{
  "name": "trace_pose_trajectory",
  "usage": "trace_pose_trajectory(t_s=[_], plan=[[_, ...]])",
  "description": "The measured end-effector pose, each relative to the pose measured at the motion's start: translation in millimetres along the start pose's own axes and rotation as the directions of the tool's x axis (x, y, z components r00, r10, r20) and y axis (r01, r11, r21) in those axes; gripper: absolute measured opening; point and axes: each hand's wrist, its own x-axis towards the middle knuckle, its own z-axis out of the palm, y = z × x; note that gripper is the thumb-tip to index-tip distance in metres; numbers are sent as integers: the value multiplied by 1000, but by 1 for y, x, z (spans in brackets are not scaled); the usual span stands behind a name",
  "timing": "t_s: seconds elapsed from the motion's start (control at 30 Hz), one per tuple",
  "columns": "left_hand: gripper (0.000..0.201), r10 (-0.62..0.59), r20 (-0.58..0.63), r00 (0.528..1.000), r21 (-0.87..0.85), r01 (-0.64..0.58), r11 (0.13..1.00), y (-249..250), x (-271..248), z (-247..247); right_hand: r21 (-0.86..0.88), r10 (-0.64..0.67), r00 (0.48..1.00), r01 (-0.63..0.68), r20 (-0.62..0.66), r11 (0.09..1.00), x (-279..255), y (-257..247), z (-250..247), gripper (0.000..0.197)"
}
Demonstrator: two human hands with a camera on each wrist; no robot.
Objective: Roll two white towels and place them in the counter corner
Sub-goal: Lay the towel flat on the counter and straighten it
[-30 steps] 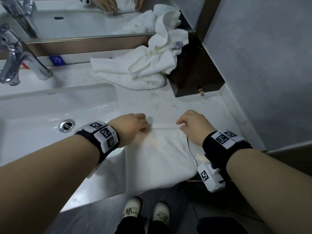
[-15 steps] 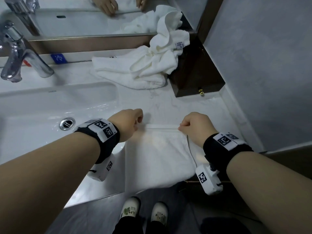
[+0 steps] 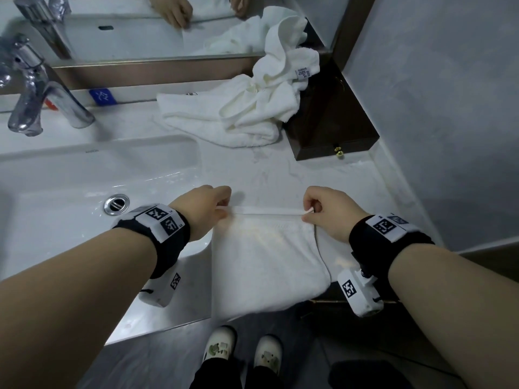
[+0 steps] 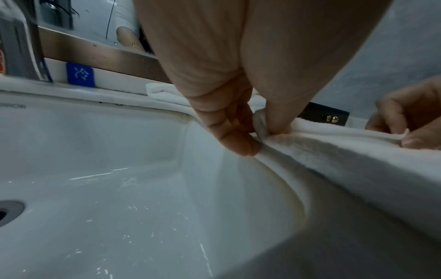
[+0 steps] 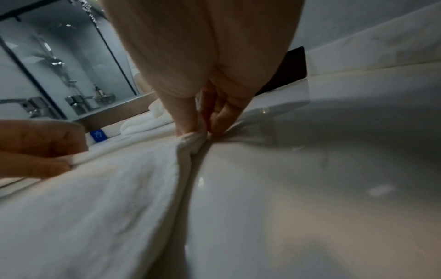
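Now pinching the far edge of a flat white towel (image 3: 266,262) with left hand (image 3: 203,210) and right hand (image 3: 328,213). Lying on a pale marble table (image 3: 351,181) beside a white sink (image 3: 84,175); crumpled towel (image 3: 247,108) sitting near a mirror (image 3: 140,29) and grey wall (image 3: 449,108).

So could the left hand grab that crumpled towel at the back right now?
Probably not yet. The left hand is busy pinching the flat towel. The counter towards the crumpled towel looks bare, though.

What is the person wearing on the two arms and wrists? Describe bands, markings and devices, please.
Both forearms are bare, with no sleeves. The left hand and the right hand each have a wide black wristband carrying white panels printed with black square code markers. Under each wrist hangs a small white camera box, also bearing a black code marker.
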Motion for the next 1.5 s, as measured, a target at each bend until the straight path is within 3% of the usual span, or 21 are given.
trace_pose_trajectory(t_s=[0.47,0.6,0.8,0.93,1.13,1.4,1.5], plan=[[31,186,-66,980,74,-182,981,-9,-8,-1,-82,-141,990,138,-24,987,-15,1,7,6],[17,150,-66,987,2,-150,989,-11,-9,-3,-92,-172,985,169,-27,981,-17,2,9,3],[34,102,-129,986,-142,-120,983,-14,-15,-9,-67,-178,978,172,-106,983,-16,5,13,6],[35,66,-141,988,-341,-111,933,-12,-18,-12,109,-82,986,98,-145,989,-10,6,10,15],[26,4,-93,996,-443,-45,895,-12,-17,-15,398,100,989,-51,-105,916,-1,2,11,24],[27,-49,26,998,-603,55,796,-19,-14,-19,544,170,984,-118,-47,831,4,0,8,21],[27,-76,-15,997,-635,50,771,-22,-12,-16,615,166,986,-131,1,778,6,-1,5,24]])
